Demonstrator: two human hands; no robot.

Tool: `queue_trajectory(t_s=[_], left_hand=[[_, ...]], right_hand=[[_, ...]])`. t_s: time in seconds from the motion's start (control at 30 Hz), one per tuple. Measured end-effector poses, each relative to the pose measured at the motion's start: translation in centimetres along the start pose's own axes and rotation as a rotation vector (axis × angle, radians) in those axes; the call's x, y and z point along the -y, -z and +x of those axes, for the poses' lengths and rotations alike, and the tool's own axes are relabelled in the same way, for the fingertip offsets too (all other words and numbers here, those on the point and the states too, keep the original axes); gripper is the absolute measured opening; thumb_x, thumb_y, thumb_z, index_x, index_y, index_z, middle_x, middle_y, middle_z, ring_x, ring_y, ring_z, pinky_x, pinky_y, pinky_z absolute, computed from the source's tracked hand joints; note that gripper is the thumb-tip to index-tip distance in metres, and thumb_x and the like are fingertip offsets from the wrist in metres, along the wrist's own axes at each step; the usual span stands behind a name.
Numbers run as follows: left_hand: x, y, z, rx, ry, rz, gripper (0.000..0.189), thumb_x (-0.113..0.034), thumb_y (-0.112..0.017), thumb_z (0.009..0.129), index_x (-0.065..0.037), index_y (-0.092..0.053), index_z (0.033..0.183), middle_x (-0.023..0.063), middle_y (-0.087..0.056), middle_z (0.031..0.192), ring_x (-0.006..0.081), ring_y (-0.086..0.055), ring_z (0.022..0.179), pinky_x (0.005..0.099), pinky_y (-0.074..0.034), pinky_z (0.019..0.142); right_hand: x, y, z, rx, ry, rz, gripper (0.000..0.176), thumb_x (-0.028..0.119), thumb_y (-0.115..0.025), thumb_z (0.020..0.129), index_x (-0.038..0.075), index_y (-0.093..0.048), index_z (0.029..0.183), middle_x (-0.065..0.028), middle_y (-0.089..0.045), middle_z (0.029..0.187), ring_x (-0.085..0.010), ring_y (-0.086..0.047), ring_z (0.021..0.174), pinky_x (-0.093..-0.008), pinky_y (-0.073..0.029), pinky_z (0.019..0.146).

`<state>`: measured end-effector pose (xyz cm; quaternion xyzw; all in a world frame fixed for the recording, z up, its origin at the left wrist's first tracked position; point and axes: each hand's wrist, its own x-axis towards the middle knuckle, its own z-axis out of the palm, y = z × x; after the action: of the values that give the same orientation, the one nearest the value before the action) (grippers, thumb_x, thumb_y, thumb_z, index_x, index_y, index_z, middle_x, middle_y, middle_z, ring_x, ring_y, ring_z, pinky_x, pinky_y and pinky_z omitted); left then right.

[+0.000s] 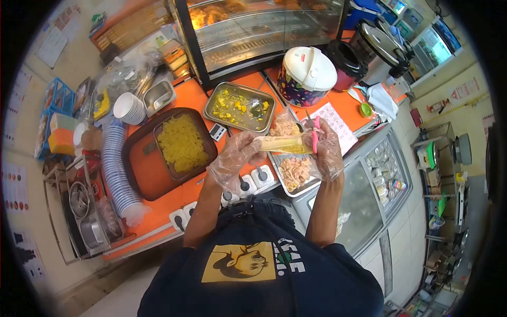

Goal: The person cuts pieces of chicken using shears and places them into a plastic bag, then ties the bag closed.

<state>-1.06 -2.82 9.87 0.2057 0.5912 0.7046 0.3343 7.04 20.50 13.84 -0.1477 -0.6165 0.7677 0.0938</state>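
Note:
Both my hands wear clear plastic gloves. Fingers closed, my left hand [236, 158] grips the left end of a long see-through packet [282, 144] with pale yellow contents, stretched level between the hands. My right hand [328, 150] is closed on pink-handled scissors [315, 141] at the packet's right end; their blades are mostly hidden. Directly below is a metal tray [292, 193] of shredded pale meat [296, 172]. More shredded meat [285, 126] lies in plastic just beyond the packet.
A brown tray [138, 171] holds a pan of yellow rice [182, 141]. Behind stands a metal tray [221, 117] with yellow pieces and a spoon. A patterned bucket [301, 90], a glass display case [264, 45], stacked cups [117, 164], white lidded containers [261, 177] and a glass-topped freezer [359, 198] surround me.

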Motion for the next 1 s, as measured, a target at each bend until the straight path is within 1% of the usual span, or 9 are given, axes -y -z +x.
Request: queue_trajectory(t_s=[0.17, 0.27, 0.4, 0.43, 0.57, 0.73, 0.77, 0.9, 1.0], left_hand=[[2.6, -0.2, 1.5, 0.181, -0.146, -0.004, 0.088, -0.022, -0.084, 0.07, -0.004, -0.036, 0.141, 0.009, -0.036, 0.143, 0.0233, -0.035, 0.135, 0.0432, -0.03, 0.111], [1.7, -4.4, 2.8, 0.242, -0.341, -0.249, 0.085, -0.022, -0.081, 0.073, -0.004, -0.034, 0.142, 0.0115, -0.038, 0.142, 0.0238, -0.032, 0.137, 0.044, -0.026, 0.113], [3.4, -7.3, 3.6, 0.376, -0.23, -0.308, 0.076, -0.015, -0.075, 0.082, -0.001, -0.031, 0.143, 0.013, -0.044, 0.137, 0.0228, -0.043, 0.129, 0.0379, -0.037, 0.106], [3.8, -7.5, 3.6, 0.386, -0.214, -0.227, 0.054, -0.015, -0.069, 0.088, 0.0, -0.044, 0.133, 0.0112, -0.056, 0.121, 0.0167, -0.058, 0.108, 0.03, -0.047, 0.093], [3.8, -6.8, 2.3, 0.216, -0.054, -0.101, 0.023, -0.022, -0.06, 0.094, -0.001, -0.06, 0.104, 0.0003, -0.058, 0.079, 0.0036, -0.052, 0.067, 0.0194, -0.045, 0.061], [2.8, -5.5, 2.2, 0.232, -0.045, -0.049, 0.019, -0.02, -0.055, 0.096, -0.002, -0.058, 0.103, -0.0019, -0.052, 0.082, 0.0062, -0.048, 0.075, 0.0231, -0.041, 0.067], [3.5, -5.1, 2.6, 0.255, -0.09, 0.059, 0.021, -0.023, -0.054, 0.097, -0.003, -0.058, 0.103, -0.0019, -0.053, 0.083, 0.0056, -0.048, 0.076, 0.0227, -0.041, 0.068], [3.4, -4.3, 2.2, 0.196, -0.059, 0.185, 0.023, -0.026, -0.052, 0.097, -0.003, -0.058, 0.098, -0.0006, -0.05, 0.077, 0.0061, -0.045, 0.069, 0.0249, -0.039, 0.061], [2.0, -4.1, 1.5, 0.15, -0.02, 0.206, 0.025, -0.027, -0.049, 0.098, -0.003, -0.057, 0.095, -0.0006, -0.048, 0.073, 0.0069, -0.044, 0.067, 0.0257, -0.039, 0.058]], right_hand=[[0.3, 0.7, -0.8, 0.157, -0.014, 0.068, 0.042, 0.002, -0.067, 0.077, 0.001, -0.054, 0.117, 0.0004, -0.058, 0.088, -0.0032, -0.051, 0.066, -0.0161, -0.04, 0.054], [-0.4, 2.0, -0.4, 0.286, -0.043, 0.019, 0.047, -0.005, -0.062, 0.077, 0.0, -0.052, 0.122, -0.0037, -0.059, 0.105, -0.0078, -0.058, 0.084, -0.0196, -0.049, 0.07], [0.3, 2.4, -0.8, 0.318, -0.048, -0.034, 0.047, -0.006, -0.061, 0.079, 0.0, -0.051, 0.124, -0.0058, -0.06, 0.106, -0.0116, -0.061, 0.09, -0.0226, -0.05, 0.073], [0.6, 2.5, -0.9, 0.256, -0.034, -0.059, 0.044, -0.003, -0.064, 0.08, 0.001, -0.052, 0.122, -0.0035, -0.061, 0.103, -0.0092, -0.06, 0.085, -0.0209, -0.049, 0.07], [1.2, 4.4, -1.5, 0.183, -0.101, -0.04, 0.048, -0.007, -0.06, 0.078, -0.004, -0.049, 0.125, -0.006, -0.06, 0.103, -0.0118, -0.06, 0.087, -0.0218, -0.049, 0.072], [0.1, 5.4, -1.0, 0.253, -0.076, 0.002, 0.055, -0.012, -0.059, 0.073, -0.005, -0.049, 0.127, -0.0074, -0.06, 0.107, -0.013, -0.061, 0.09, -0.0231, -0.051, 0.076], [-0.2, 4.7, -1.1, 0.236, 0.008, 0.005, 0.033, 0.007, -0.068, 0.083, 0.003, -0.056, 0.114, 0.0022, -0.058, 0.082, -0.0037, -0.053, 0.069, -0.0172, -0.04, 0.06], [0.1, 4.7, -0.3, 0.2, -0.033, 0.025, 0.034, 0.005, -0.068, 0.082, 0.002, -0.055, 0.113, 0.0003, -0.06, 0.083, -0.0045, -0.055, 0.07, -0.0171, -0.044, 0.064], [0.3, 5.8, 0.3, 0.149, -0.1, -0.053, 0.052, -0.009, -0.061, 0.076, -0.004, -0.049, 0.126, -0.0083, -0.061, 0.109, -0.0135, -0.062, 0.089, -0.0226, -0.05, 0.072]])
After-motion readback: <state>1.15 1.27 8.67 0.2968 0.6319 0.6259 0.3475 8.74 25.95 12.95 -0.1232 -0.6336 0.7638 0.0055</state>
